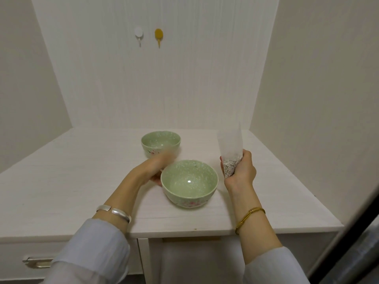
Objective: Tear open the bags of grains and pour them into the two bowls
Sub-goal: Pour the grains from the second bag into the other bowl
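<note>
Two pale green speckled bowls stand on the white table [61,181]. The far bowl [161,141] is empty, and so is the near bowl [189,181], which has a pink flower pattern on its side. My right hand [241,171] grips a clear bag of grains [230,152] upright, just right of the near bowl. The grains fill the bag's lower part inside my fist, and its top sticks up flat. My left hand [155,169] is blurred between the two bowls, at the near bowl's left rim, fingers stretched out and holding nothing I can see.
Walls close in the table at the back and on both sides. Two hooks, one white [138,34] and one yellow [159,35], hang on the back wall. A drawer with a handle [35,262] sits below the table's front left edge.
</note>
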Tool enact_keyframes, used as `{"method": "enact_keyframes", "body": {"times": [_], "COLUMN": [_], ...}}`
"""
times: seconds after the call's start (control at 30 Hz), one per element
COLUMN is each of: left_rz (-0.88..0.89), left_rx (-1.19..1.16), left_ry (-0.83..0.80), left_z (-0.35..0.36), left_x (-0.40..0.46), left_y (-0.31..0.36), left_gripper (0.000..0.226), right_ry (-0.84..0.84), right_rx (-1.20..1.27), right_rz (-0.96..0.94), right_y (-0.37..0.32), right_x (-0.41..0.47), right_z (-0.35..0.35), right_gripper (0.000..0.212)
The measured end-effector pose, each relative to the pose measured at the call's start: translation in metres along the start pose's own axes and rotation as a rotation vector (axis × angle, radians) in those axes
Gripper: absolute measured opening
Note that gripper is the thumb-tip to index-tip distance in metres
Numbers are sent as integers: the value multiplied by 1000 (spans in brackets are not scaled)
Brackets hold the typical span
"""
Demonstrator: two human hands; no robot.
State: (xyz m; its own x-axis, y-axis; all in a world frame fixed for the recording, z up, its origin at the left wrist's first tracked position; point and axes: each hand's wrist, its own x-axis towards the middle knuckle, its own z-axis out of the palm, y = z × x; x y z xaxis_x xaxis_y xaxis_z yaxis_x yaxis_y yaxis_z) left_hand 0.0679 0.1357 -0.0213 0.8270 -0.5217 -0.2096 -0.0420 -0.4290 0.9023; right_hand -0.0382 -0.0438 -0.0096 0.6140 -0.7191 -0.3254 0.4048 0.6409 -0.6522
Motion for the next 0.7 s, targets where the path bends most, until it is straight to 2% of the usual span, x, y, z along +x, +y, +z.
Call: {"method": "enact_keyframes", "body": {"times": [0.13,0.27,0.4,0.5,0.57,0.7], "left_rz": [122,189,235,290,308,312], "left_rx": [-236,-356,-331,-320,-309,-308], "left_ry": [31,56,150,253,277,284], "left_z": [10,19,18,19,20,23], "left_x": [11,15,17,15,15,18], "left_y": [0,-8,-15,-16,-18,-20], "left_gripper": [35,28,27,39,46,40], "right_ry": [-3,-28,-27,-18,-30,-62], "right_rx": [-75,-137,-193,-263,-318,-445], "right_rz": [-39,-95,-169,-279,-383,-541], "right_y": [1,2,3,4,5,5], "right_x": [4,5,5,8,10,12], "right_z": [1,1,3,8,10,14], "right_gripper": [18,23,34,39,41,39]}}
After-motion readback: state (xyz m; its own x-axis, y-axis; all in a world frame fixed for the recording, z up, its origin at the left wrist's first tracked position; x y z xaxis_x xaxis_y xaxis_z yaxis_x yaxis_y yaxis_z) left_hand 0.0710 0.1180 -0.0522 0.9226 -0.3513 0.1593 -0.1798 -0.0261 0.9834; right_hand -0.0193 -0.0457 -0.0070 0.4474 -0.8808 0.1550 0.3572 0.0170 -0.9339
